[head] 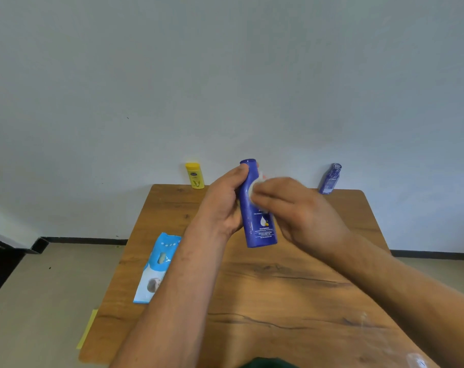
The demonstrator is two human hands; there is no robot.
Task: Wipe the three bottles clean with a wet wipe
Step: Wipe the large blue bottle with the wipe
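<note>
My left hand (223, 201) grips a tall blue lotion bottle (260, 227) upright above the middle of the wooden table (265, 296), thumb near its cap. My right hand (297, 208) is blurred and presses a white wet wipe (254, 187) against the bottle's upper right side; most of the wipe is hidden under the fingers. A small yellow bottle (195, 175) stands at the table's far left edge. A smaller dark blue bottle (330, 179) stands at the far right edge, leaning slightly.
A light blue wet-wipe pack (156, 266) lies flat near the table's left edge. A pale wall rises right behind the table. A yellow strip (87, 329) lies on the floor to the left, and a dark furniture edge (2, 258) sits at far left.
</note>
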